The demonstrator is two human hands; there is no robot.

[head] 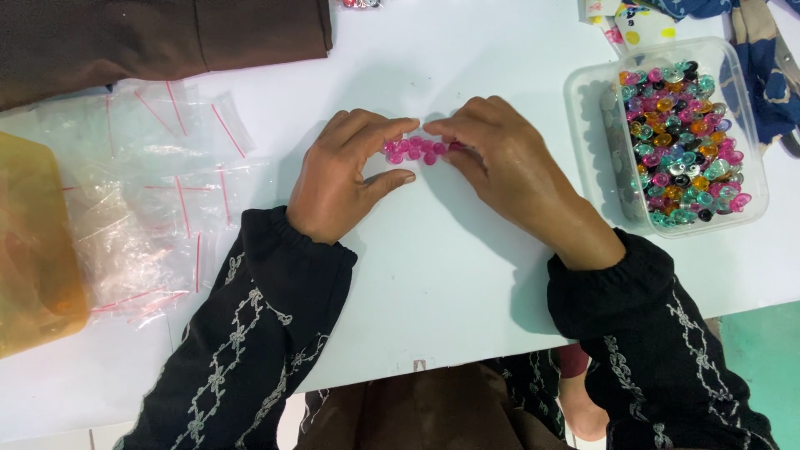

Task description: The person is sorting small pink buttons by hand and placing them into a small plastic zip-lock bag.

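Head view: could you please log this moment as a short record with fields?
Left hand: fingers pinching the left end of a row of pink beads
Right hand: fingers on the row's right end
Surface: white table
Right side: clear tub of mixed coloured beads
Left side: small clear zip bags, amber container
Top left: brown cloth

Both my forearms reach in from the near edge. My left hand (346,179) and right hand (500,158) meet fingertip to fingertip, fingers pinched.
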